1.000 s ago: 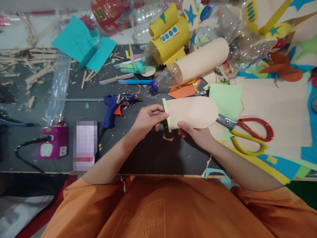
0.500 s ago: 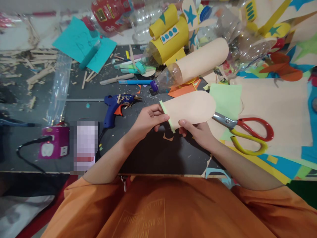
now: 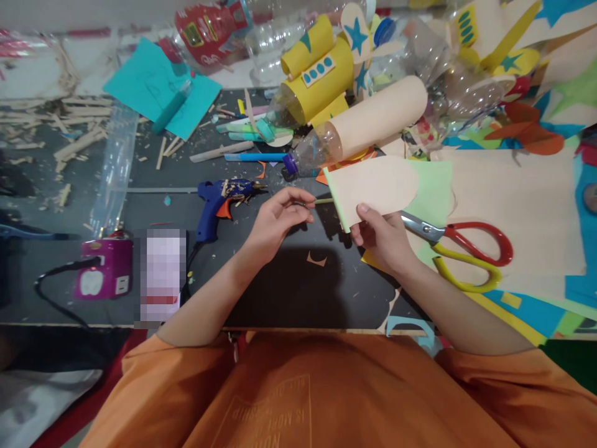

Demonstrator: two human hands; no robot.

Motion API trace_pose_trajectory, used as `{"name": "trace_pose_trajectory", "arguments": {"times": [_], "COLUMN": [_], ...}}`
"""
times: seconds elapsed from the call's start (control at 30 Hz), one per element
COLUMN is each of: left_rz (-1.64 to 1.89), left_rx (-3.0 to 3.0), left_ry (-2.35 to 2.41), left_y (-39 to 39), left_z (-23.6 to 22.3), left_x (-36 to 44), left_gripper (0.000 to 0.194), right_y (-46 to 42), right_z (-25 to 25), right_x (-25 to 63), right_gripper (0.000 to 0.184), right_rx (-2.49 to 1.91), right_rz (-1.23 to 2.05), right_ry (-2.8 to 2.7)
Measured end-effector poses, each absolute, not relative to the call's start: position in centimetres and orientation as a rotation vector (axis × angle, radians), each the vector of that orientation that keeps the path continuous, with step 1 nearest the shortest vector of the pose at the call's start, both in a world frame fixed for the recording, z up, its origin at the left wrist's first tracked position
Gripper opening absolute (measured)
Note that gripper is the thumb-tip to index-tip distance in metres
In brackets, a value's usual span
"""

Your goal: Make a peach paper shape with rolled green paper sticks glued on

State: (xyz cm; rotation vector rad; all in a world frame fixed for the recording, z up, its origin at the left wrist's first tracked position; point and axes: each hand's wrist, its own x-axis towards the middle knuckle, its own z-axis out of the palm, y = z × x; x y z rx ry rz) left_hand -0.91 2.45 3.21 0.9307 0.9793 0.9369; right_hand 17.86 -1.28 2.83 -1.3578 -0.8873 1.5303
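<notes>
In my right hand, thumb on top and fingers beneath, is a cream paper piece with a rounded far end. A light green paper strip runs along its straight left edge. To the left, my left hand has its fingers bent, with the fingertips at the end of a thin green sliver that reaches toward the cream piece. How that sliver joins the piece is hidden. Open red-and-yellow-handled scissors lie just right of my right hand, partly under the cream piece.
A blue glue gun lies left of my left hand, near a blurred phone and a purple box. Behind stand a cream-wrapped bottle and a yellow-wrapped bottle. Large cream paper covers the right side.
The cream paper piece has moved right and slightly up with my right hand. My left fingers have come away from its green edge strip, and a thin green sliver now shows between.
</notes>
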Motion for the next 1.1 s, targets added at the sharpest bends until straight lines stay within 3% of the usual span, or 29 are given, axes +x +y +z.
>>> {"name": "trace_pose_trajectory", "arguments": {"times": [1.1], "left_rz": [0.966], "left_rx": [0.970], "left_ry": [0.860], "left_y": [2.08], "left_z": [3.01], "left_x": [-1.02], "left_gripper": [0.028], "right_y": [-1.10], "right_z": [2.75], "right_x": [17.87], "right_gripper": [0.040], "right_rx": [-1.326], "right_rz": [1.561], "right_ry": [-0.836]}}
